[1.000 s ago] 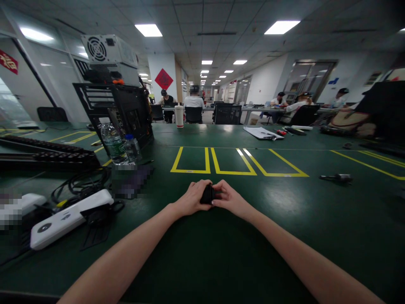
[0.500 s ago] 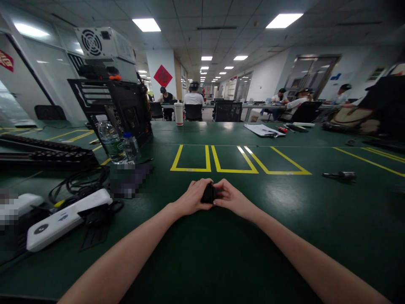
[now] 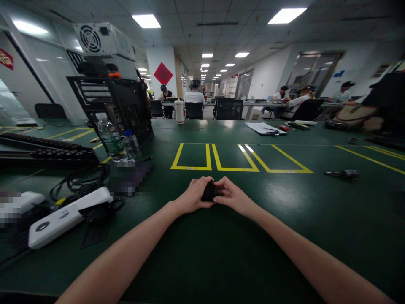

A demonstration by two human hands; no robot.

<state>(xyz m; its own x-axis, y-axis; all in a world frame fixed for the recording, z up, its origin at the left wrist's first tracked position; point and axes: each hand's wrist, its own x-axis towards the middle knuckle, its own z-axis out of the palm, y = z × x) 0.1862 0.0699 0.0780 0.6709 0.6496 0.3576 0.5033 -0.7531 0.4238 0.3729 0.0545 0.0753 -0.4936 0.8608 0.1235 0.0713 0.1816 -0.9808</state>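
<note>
A small black block-like object [image 3: 208, 192] is between my two hands, low over the green table [image 3: 202, 257]; its exact kind does not show. My left hand [image 3: 193, 195] is closed around its left side, thumb below and fingers over the top. From the right, my right hand [image 3: 232, 195] grips the object's edge with thumb and fingertips. Part of the object is hidden by the fingers. Beyond my hands lie rectangles of yellow tape [image 3: 236, 169] on the tabletop.
Left are a white power strip [image 3: 69, 217], black cables [image 3: 82, 181], plastic bottles [image 3: 110, 141] and an open computer case [image 3: 126, 105]. A metal-tipped tool [image 3: 343, 174] lies right. Farther back are a clipboard [image 3: 264, 128] and a white cup [image 3: 179, 112]. People sit at distant desks.
The view has shifted very slightly. Both hands keep the same hold on the black object, with no clear movement of it.
</note>
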